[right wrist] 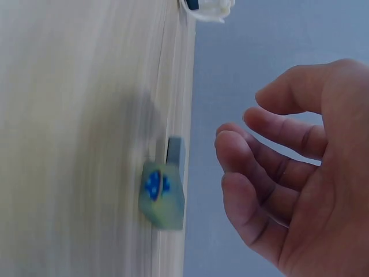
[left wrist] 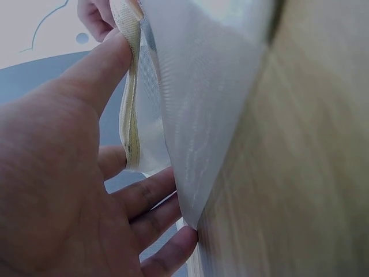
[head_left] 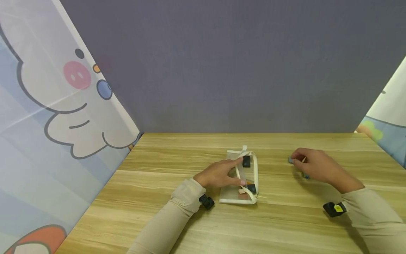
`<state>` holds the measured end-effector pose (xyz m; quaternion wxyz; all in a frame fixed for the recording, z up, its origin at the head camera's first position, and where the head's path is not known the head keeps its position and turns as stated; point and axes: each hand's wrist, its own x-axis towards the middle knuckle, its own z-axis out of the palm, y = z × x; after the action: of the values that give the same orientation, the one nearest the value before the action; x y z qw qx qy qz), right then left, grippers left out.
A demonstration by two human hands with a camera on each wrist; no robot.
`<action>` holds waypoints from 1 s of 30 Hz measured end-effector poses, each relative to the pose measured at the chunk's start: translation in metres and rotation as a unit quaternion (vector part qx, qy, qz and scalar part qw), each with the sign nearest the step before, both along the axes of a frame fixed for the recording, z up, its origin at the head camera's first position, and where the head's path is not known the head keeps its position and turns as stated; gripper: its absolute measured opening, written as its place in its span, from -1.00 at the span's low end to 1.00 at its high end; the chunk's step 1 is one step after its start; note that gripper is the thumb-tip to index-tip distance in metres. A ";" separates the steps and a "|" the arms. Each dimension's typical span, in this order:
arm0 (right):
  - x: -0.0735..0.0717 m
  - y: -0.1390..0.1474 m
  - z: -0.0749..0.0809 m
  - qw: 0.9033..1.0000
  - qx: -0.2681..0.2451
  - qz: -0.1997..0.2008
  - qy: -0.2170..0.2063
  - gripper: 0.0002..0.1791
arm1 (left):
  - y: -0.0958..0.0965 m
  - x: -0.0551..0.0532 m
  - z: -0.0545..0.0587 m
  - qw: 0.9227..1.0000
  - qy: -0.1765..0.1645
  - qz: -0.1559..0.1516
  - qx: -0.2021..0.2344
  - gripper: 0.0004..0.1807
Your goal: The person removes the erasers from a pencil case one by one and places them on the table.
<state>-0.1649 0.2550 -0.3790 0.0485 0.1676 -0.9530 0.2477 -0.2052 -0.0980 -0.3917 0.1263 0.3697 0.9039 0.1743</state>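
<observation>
A white mesh zip pouch (head_left: 233, 194) lies on the wooden table, its zipper side gaping. My left hand (head_left: 218, 173) rests over it, thumb and index finger spread along the zipper edge (left wrist: 131, 130) and the other fingertips touching the mesh. Small black objects (head_left: 246, 161) show in the pouch opening. To the right, my right hand (head_left: 314, 165) hovers with loosely bent fingers and nothing between them. Under it are a small grey block (right wrist: 175, 151) and a pale green block (right wrist: 164, 202) with a blue mark, blurred in the right wrist view.
A grey panel (head_left: 234, 67) stands along the back edge of the wooden table (head_left: 177, 148). Cartoon-printed cloth (head_left: 41, 106) hangs at the left, and more printed cloth at the right. Each wrist carries a small black camera (head_left: 207, 202).
</observation>
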 end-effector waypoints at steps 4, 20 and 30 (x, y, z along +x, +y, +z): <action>-0.001 -0.010 0.000 1.000 -0.012 0.013 0.010 -0.80 | -0.001 0.000 0.001 1.000 -0.002 0.001 0.004 0.00; 0.004 -0.036 -0.007 0.997 -0.052 0.048 -0.015 -0.85 | 0.000 0.000 0.001 1.000 -0.001 -0.004 0.004 0.00; 0.004 -0.041 -0.008 0.997 -0.054 0.056 -0.027 -0.84 | 0.001 -0.001 -0.001 1.000 0.009 0.007 0.001 0.01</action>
<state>-0.1607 0.2137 -0.3872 0.0182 0.2109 -0.9284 0.3052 -0.2062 -0.0966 -0.3927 0.1165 0.3650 0.9074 0.1728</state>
